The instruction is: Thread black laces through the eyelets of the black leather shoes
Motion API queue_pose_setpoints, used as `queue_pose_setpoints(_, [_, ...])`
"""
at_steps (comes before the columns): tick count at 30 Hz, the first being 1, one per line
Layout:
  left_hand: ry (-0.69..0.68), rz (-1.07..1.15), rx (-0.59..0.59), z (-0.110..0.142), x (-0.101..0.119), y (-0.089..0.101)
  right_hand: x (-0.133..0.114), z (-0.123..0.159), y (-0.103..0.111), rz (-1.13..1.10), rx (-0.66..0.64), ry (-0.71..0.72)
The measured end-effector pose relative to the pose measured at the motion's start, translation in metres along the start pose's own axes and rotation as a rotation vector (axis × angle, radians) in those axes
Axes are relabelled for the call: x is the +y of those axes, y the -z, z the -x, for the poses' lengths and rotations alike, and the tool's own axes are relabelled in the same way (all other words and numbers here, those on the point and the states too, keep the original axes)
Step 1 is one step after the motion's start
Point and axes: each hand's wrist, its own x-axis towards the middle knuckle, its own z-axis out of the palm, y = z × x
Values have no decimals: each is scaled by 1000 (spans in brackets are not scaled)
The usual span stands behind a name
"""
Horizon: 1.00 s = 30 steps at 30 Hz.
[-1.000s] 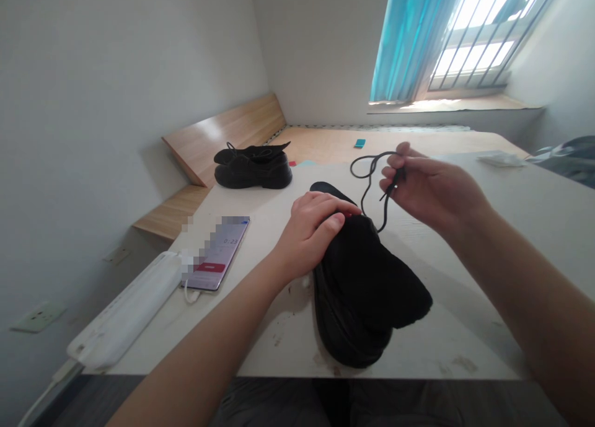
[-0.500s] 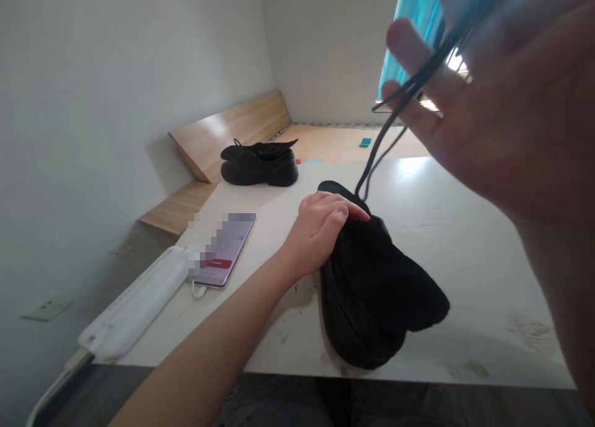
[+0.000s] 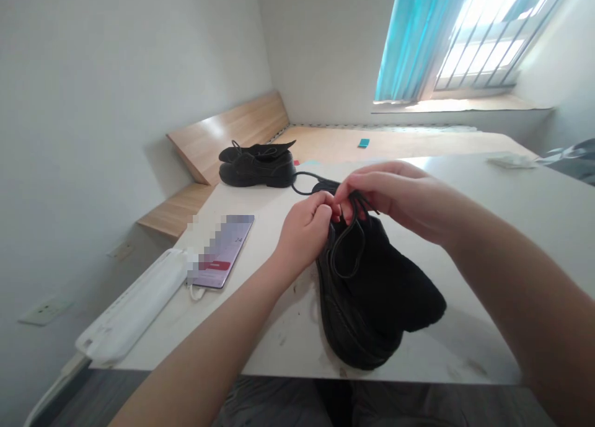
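A black lace-up shoe (image 3: 360,303) stands on the white table, its heel toward me and its toe pointing away. A wide black flap, perhaps the tongue or an insole, sticks out from it on the right. My left hand (image 3: 307,228) is closed on the shoe's left side near the lacing, thumb folded over. Pinched in the fingers of my right hand (image 3: 395,194) is the black shoelace (image 3: 352,253), bunched in loops over the shoe's front. The fingertips of both hands almost meet there, and the eyelets are hidden behind them.
Another black shoe (image 3: 258,167) sits farther back on the white table (image 3: 274,328). A phone (image 3: 230,247) with a white cable lies to the left, beside a long white power strip (image 3: 132,303). Behind the table are a wooden board (image 3: 232,129) and a small teal item (image 3: 364,143).
My right hand has come down from the upper right, where it was pulling the laces up, to the shoe's front. The laces now hang in loose loops. My left hand stays at the shoe.
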Motion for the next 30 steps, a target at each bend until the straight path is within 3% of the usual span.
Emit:
queue_pose_setpoints(5, [23, -5, 36, -1, 5, 5, -4, 9, 4, 610, -85, -66])
queue_pose_setpoints(8, [28, -19, 45, -1, 7, 5, -7, 15, 0, 802, -161, 12])
queue_pose_setpoints(11, [25, -13, 21, 0, 7, 3, -6, 17, 0, 909, -106, 92])
queue_pose_setpoints(15, [-25, -56, -31, 1, 6, 0, 1, 15, 6, 863, -140, 102])
queue_pose_setpoints(21, [-110, -218, 102, 3, 3, 0, 5, 15, 11, 759, -189, 86])
queue_pose_setpoints(24, [-114, -276, -3, 3, 5, 1, 1, 14, 11, 741, -208, 56])
queue_pose_setpoints(27, [-133, -345, -79, 2, 6, 2, -6, 14, 13, 697, -117, 92])
queue_pose_setpoints(30, [-144, -333, -73, 2, 8, 2, -10, 23, 14, 664, 85, 173])
